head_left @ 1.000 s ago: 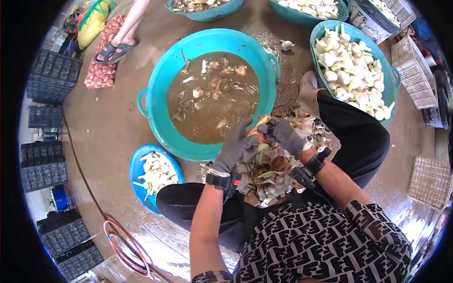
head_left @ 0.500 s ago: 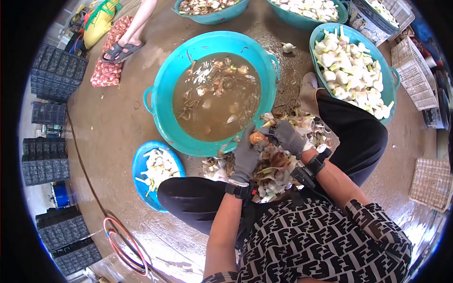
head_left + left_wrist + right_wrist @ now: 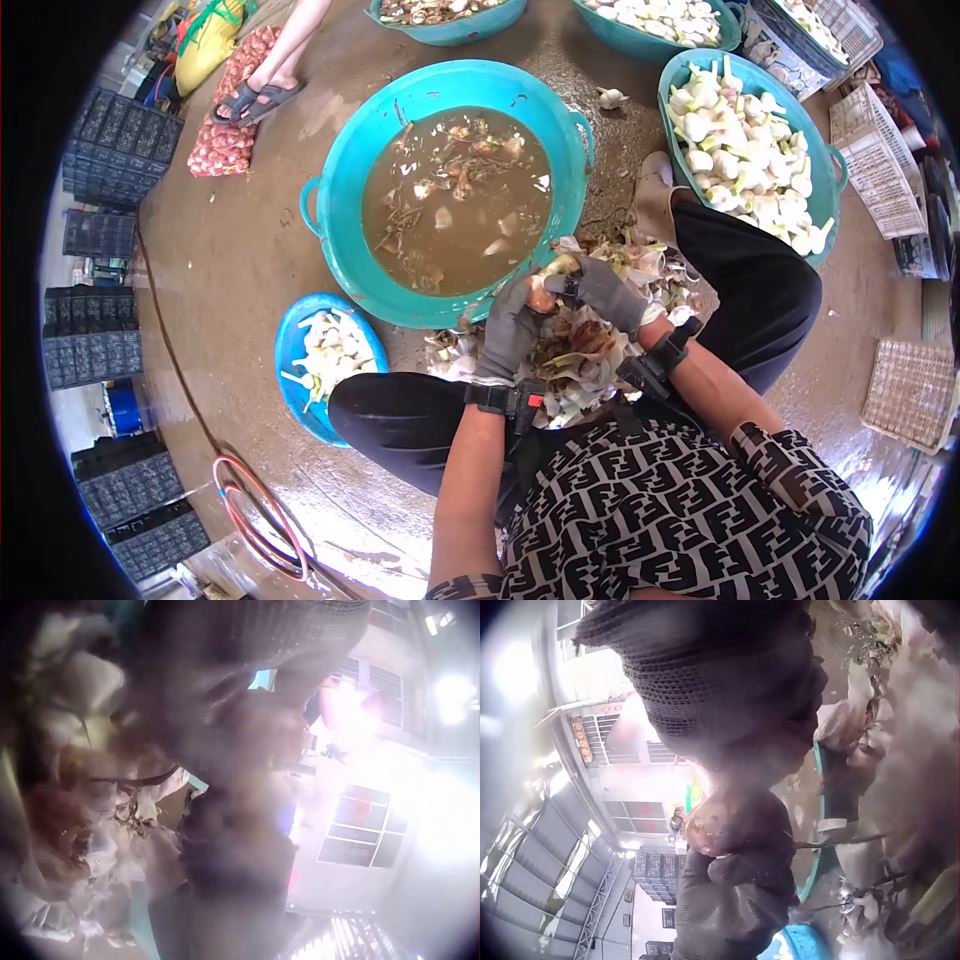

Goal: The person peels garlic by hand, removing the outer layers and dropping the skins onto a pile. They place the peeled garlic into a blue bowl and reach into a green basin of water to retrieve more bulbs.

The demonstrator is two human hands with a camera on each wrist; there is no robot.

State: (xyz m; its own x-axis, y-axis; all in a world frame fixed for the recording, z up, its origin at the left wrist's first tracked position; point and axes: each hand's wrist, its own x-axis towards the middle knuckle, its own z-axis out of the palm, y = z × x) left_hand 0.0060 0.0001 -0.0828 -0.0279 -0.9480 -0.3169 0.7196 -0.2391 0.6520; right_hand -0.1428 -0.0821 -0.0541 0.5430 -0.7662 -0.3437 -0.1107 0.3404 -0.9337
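Note:
Both hands wear grey knit gloves and meet at the near rim of the big teal basin [image 3: 345, 285]. My left hand [image 3: 510, 330] grips a brownish garlic bulb [image 3: 541, 296], its pale stem pointing up and right. Against the bulb's stem side, my right hand [image 3: 612, 294] pinches with curled fingers; a small dark piece shows at its thumb. In the right wrist view the bulb [image 3: 707, 827] shows wet between the two gloves. Loose papery garlic skins [image 3: 590, 350] heap just below the hands. The left wrist view is blurred.
Murky water with floating skins fills the basin. A blue bowl [image 3: 282, 365] of peeled garlic stands left, a teal tub [image 3: 825, 222] of white bulbs right. Two more tubs stand behind. Another person's sandalled feet [image 3: 262, 102] rest by a net sack [image 3: 220, 150]. A hose [image 3: 222, 470] lies left.
My left hand has shifted right and down, now lower around the bulb. The bulb has turned so its pale stem shows between the hands. The right hand has stayed nearly in place.

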